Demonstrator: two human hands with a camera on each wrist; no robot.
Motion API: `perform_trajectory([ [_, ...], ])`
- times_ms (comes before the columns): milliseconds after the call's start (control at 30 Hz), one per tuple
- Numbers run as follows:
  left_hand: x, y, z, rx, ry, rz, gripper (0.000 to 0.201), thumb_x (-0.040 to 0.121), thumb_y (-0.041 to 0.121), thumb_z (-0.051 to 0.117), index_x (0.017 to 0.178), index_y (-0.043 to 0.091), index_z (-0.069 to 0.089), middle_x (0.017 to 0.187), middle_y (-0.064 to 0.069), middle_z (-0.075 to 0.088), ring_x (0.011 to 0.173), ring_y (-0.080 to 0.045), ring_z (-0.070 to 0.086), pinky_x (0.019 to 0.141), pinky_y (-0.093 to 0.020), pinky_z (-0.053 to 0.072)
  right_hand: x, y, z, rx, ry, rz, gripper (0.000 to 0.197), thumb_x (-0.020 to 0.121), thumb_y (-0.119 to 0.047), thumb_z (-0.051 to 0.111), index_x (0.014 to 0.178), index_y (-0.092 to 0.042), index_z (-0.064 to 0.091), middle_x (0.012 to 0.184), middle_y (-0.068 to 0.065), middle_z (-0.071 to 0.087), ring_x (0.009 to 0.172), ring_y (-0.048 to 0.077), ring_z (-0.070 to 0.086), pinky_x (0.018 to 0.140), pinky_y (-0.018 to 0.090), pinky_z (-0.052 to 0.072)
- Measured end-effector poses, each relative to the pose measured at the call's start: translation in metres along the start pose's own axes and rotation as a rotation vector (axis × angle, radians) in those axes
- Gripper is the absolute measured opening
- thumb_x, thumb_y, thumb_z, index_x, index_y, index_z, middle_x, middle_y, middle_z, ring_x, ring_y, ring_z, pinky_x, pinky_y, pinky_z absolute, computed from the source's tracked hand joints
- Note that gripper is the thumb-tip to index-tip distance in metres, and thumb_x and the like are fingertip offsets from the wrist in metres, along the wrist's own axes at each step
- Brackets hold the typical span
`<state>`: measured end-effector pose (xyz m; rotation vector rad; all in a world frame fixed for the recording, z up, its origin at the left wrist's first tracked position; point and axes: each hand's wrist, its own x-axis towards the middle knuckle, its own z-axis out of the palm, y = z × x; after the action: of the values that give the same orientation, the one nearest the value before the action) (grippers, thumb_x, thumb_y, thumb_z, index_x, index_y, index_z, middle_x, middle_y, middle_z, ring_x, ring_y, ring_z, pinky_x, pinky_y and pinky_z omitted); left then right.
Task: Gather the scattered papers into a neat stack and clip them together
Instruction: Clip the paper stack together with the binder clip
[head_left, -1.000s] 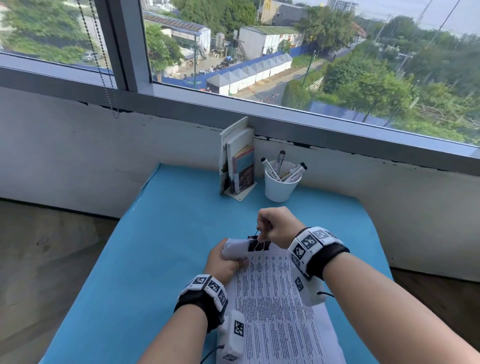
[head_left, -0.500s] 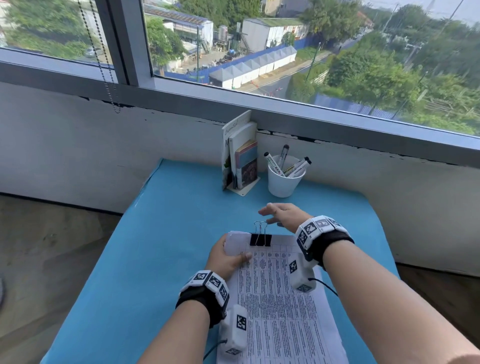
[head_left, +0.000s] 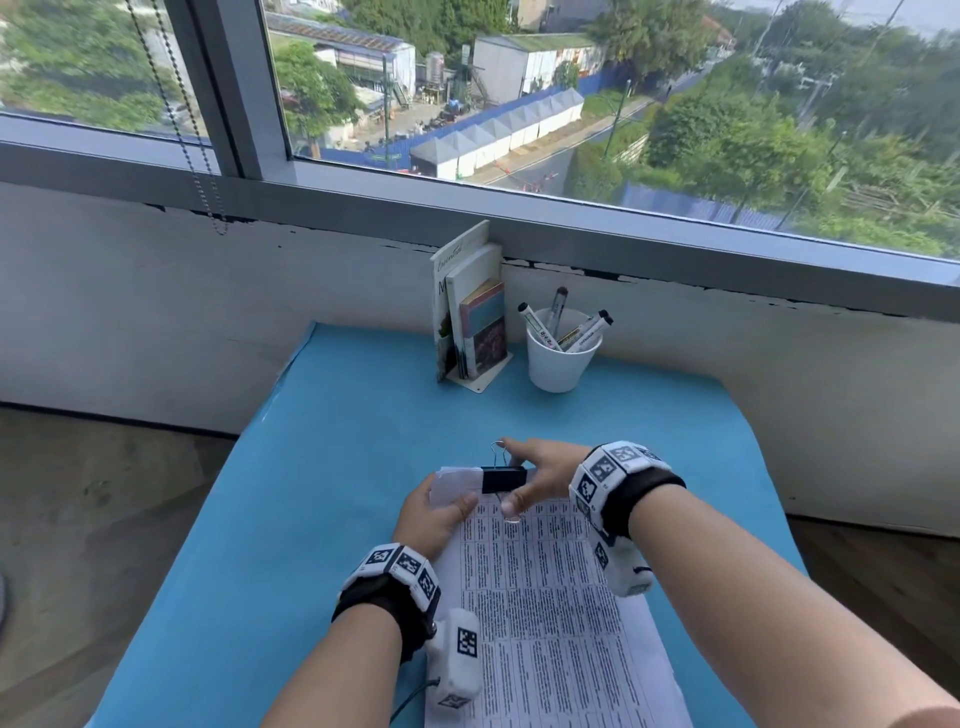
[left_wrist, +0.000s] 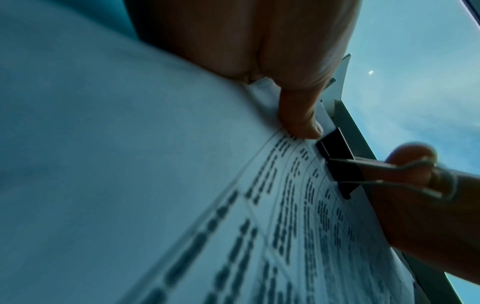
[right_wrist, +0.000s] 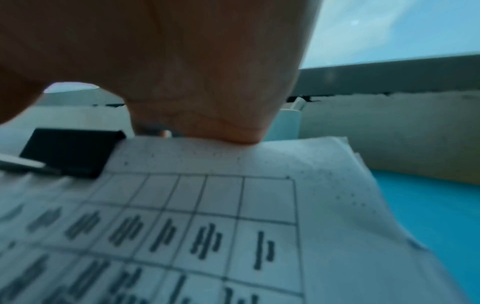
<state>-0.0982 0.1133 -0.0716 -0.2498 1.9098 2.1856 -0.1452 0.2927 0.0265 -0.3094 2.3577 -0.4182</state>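
- At the tabletop's far edge: white cup holding markers; bookend with books.
- Near edge: paper stack, binder clip on its far end.
- Left hand grip pinches the stack's corner.
- Right hand grip pinches the clip's wire handles; left wrist view alone shows the folded handle.

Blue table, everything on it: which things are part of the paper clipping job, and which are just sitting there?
In the job:
stack of papers
black binder clip on its top edge
left hand gripping the stack
right hand folding the clip's wire handles

Just lying about:
white cup of markers
books in a stand
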Motion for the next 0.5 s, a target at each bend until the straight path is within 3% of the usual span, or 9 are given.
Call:
perform_trajectory([
  [67,-0.001,0.000,-0.002,-0.022,-0.014,-0.010,0.018,0.079,0.010,0.074,0.095,0.012,0.064,0.091,-0.015,0.070,0.084,-0.031,0.066,0.082,-0.047,0.052,0.003,-0.004,0.006,-0.133,0.039,0.020,0.109,0.065,-0.060,0.072,0.149,-0.020,0.015,0.141,0.007,0.041,0.130,0.028,0.040,0.109,0.039,0.033],
  [133,-0.003,0.001,-0.001,-0.046,-0.018,-0.016,0.015,0.082,0.004,0.069,0.094,0.009,0.063,0.087,-0.014,0.068,0.079,-0.028,0.064,0.077,-0.043,0.053,0.006,-0.007,0.011,-0.249,0.073,0.046,0.102,0.058,-0.071,0.069,0.139,-0.019,0.035,0.128,0.007,0.050,0.120,0.028,0.049,0.100,0.042,0.043],
  [200,-0.005,0.002,0.000,-0.054,-0.008,-0.008,0.015,0.082,0.003,0.068,0.093,0.009,0.061,0.084,-0.013,0.066,0.075,-0.025,0.062,0.072,-0.038,0.052,0.010,-0.008,0.013,-0.296,0.128,0.043,0.077,0.052,-0.079,0.066,0.105,-0.023,0.059,0.100,0.003,0.060,0.096,0.025,0.060,0.080,0.037,0.052],
  [233,-0.005,0.001,-0.001,-0.053,0.003,-0.005,0.015,0.081,0.002,0.069,0.092,0.009,0.061,0.082,-0.011,0.066,0.073,-0.024,0.061,0.070,-0.036,0.052,0.012,-0.008,0.013,-0.295,0.151,0.032,0.066,0.050,-0.080,0.065,0.086,-0.025,0.061,0.088,0.001,0.062,0.085,0.023,0.062,0.071,0.033,0.053],
  [300,-0.005,0.000,0.000,-0.050,0.022,-0.007,0.015,0.080,0.002,0.070,0.089,0.011,0.061,0.078,-0.008,0.066,0.069,-0.022,0.060,0.067,-0.033,0.051,0.013,-0.009,0.013,-0.279,0.165,0.011,0.055,0.051,-0.076,0.068,0.068,-0.025,0.056,0.075,0.000,0.062,0.072,0.021,0.062,0.060,0.027,0.049],
  [400,-0.005,-0.002,-0.001,-0.037,0.019,-0.003,0.015,0.080,0.003,0.071,0.090,0.012,0.062,0.081,-0.008,0.067,0.073,-0.023,0.061,0.073,-0.039,0.050,0.011,-0.013,0.012,-0.184,0.163,0.027,0.043,0.056,-0.064,0.075,0.063,-0.025,0.059,0.064,-0.003,0.060,0.061,0.018,0.058,0.056,0.024,0.044],
  [500,-0.006,0.002,0.000,-0.073,0.007,-0.003,0.017,0.080,0.005,0.070,0.092,0.010,0.061,0.082,-0.011,0.066,0.075,-0.025,0.061,0.075,-0.042,0.050,0.007,-0.012,0.008,-0.072,0.174,0.055,0.043,0.056,-0.057,0.080,0.070,-0.018,0.067,0.061,-0.002,0.059,0.057,0.017,0.054,0.056,0.025,0.043],
])
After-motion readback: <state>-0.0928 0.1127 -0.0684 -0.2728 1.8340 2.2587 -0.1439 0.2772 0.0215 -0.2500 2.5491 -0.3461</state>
